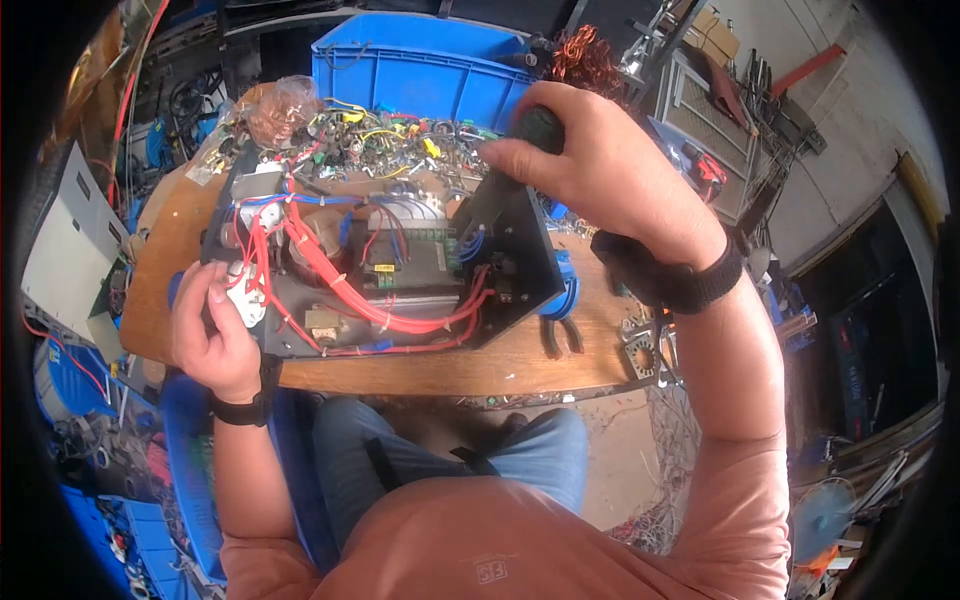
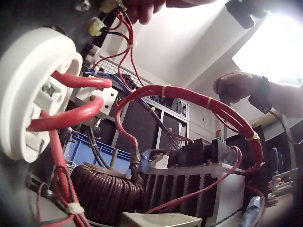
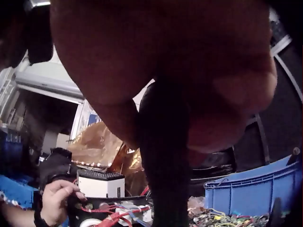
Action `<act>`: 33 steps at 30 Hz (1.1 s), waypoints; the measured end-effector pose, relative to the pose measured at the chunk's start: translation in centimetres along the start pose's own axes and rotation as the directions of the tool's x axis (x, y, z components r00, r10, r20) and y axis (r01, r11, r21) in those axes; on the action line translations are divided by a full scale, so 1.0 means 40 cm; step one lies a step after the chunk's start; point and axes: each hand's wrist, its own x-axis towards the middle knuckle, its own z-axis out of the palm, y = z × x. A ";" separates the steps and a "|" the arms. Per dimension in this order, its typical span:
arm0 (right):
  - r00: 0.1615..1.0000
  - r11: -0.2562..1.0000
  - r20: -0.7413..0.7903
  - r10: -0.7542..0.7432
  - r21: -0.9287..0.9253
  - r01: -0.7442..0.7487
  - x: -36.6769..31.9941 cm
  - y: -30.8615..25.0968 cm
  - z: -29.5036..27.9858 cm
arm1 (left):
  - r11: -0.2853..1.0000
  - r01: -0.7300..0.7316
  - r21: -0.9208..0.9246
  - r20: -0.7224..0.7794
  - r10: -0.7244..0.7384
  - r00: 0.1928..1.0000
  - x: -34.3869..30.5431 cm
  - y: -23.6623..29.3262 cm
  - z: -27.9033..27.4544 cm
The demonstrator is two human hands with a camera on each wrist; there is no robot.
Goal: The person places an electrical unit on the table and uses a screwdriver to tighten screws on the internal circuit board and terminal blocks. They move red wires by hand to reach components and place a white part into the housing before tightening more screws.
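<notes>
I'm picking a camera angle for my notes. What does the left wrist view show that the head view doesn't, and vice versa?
Only the left wrist view: the bright patch overhead and the black-finned side of the heat sink.
Only the head view: the person's jeans and the copper wire tangle.
Both: the red wires, the round white fitting and the right hand gripping a dark tool.

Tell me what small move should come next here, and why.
Probably settle the dark tool more firmly before any turning: the right hand grips it from above, it points down toward the black module, and whether its tip touches anything can't be made out.
</notes>
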 end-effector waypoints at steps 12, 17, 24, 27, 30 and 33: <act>0.993 0.999 -0.110 0.035 0.011 -0.034 -0.049 0.001 -0.015 | 1.000 -0.011 -0.011 -0.012 0.011 1.000 0.003 0.008 0.004; 0.993 1.000 -0.115 -0.005 0.010 0.006 -0.045 0.021 0.005 | 1.000 -0.031 0.001 -0.007 0.031 0.999 0.010 0.015 0.000; 0.995 1.000 -0.105 -0.005 0.005 0.006 -0.046 0.021 0.003 | 1.000 -0.010 0.009 -0.007 0.010 1.000 0.008 0.016 0.002; 0.993 1.000 -0.114 -0.013 -0.007 0.013 -0.046 0.027 0.005 | 1.000 -0.002 0.015 -0.010 0.002 1.000 0.006 0.015 0.002; 0.994 0.999 -0.103 0.024 -0.019 -0.026 -0.039 0.025 0.003 | 1.000 -0.012 0.019 0.001 0.012 1.000 0.006 0.011 -0.001; 0.993 0.999 -0.109 0.044 -0.005 -0.044 -0.032 0.030 0.005 | 1.000 -0.003 0.015 0.000 0.003 1.000 0.003 0.009 -0.002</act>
